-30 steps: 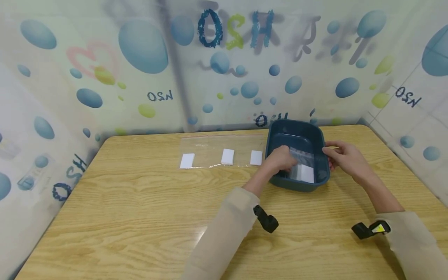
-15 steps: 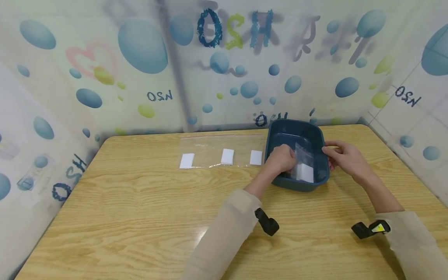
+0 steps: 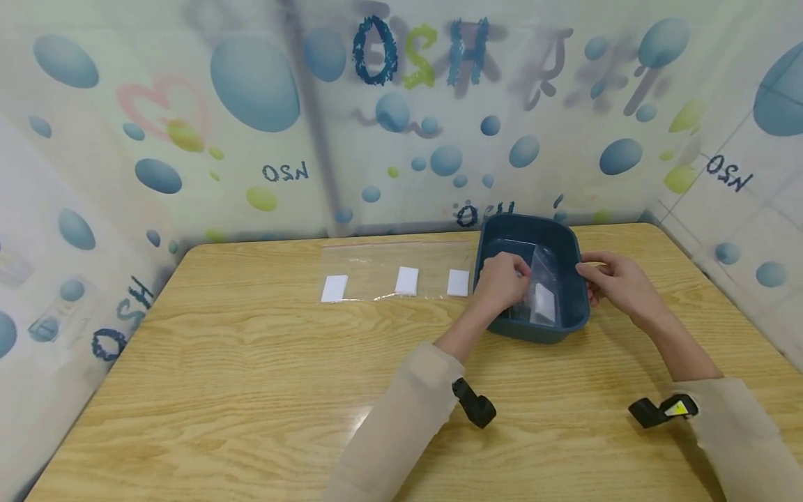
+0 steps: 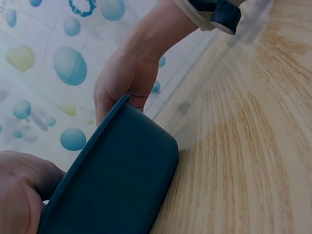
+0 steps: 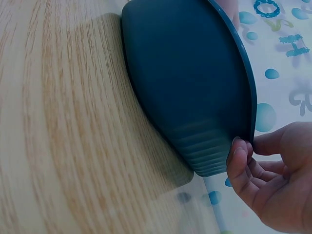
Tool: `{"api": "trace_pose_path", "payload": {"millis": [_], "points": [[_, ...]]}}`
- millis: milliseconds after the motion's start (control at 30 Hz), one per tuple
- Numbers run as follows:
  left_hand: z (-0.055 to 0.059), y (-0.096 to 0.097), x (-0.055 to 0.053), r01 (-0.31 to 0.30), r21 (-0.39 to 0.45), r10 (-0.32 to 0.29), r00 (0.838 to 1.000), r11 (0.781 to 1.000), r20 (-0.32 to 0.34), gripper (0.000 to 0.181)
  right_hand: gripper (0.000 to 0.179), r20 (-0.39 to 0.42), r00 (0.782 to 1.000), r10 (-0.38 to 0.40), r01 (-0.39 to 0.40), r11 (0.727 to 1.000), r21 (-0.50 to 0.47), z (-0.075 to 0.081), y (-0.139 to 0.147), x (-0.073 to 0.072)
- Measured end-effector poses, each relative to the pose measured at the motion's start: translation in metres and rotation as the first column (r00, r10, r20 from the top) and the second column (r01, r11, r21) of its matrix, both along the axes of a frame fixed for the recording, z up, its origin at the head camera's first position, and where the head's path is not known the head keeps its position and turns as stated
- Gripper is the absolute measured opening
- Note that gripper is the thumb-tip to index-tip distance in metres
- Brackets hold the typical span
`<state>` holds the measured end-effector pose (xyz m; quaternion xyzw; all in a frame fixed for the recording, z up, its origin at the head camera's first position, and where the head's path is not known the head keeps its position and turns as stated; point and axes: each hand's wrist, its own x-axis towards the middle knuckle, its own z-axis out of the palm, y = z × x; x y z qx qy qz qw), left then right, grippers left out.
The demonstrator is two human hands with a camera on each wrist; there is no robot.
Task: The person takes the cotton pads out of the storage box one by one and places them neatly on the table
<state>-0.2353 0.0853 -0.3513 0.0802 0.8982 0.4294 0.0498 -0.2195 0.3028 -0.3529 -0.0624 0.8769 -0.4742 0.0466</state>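
In the head view a dark blue plastic bin [image 3: 539, 335] stands at the back right of the wooden table. My left hand [image 3: 500, 282] reaches down inside it, fingers curled, and pinches the edge of a small clear plastic bag [image 3: 544, 268]. A white card-like piece [image 3: 544, 305] shows in the bag's lower part. The left fingertips are partly hidden behind the hand. My right hand [image 3: 621, 282] pinches the bin's right rim between thumb and fingers, which the right wrist view shows closely, with the thumb [image 5: 268, 143] over the edge.
Left of the bin, a wide clear zip bag [image 3: 376, 261] lies flat, with white pieces [image 3: 407, 281] spaced along its lower edge. A patterned curtain [image 3: 251, 174] rises right behind the table [image 3: 238, 376].
My left hand has lifted slightly inside the bin. The small bag and its white piece have shifted and turned to a slant. The right hand stays at the rim.
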Motion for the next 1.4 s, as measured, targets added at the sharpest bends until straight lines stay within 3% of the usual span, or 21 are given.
{"api": "trace_pose_path", "payload": {"millis": [300,467,667,967,1400], "points": [[0.004,-0.003,0.004,-0.041,0.107,0.048,0.996,0.993,-0.071,0.010,0.058,-0.004,1.000,-0.003,0.003,1.000,0.010,0.000,0.000,-0.001],[0.005,-0.007,0.007,-0.015,0.152,0.032,0.993,0.988,-0.111,0.010,0.058,-0.005,1.000,-0.001,0.001,1.000,0.019,-0.001,0.000,-0.001],[0.010,-0.014,0.009,0.035,0.149,-0.011,0.987,0.988,-0.160,0.008,0.057,-0.009,1.000,-0.002,0.002,1.000,0.016,-0.001,0.000,-0.002],[0.018,-0.028,0.017,0.105,0.292,-0.068,0.989,0.951,-0.134,0.009,0.058,0.000,1.000,0.001,-0.001,1.000,0.031,-0.002,0.000,-0.002],[0.023,-0.051,0.015,0.124,0.343,-0.079,0.987,0.931,-0.143,0.009,0.058,-0.003,1.000,-0.006,0.006,0.999,0.036,-0.002,-0.001,-0.002]]}}
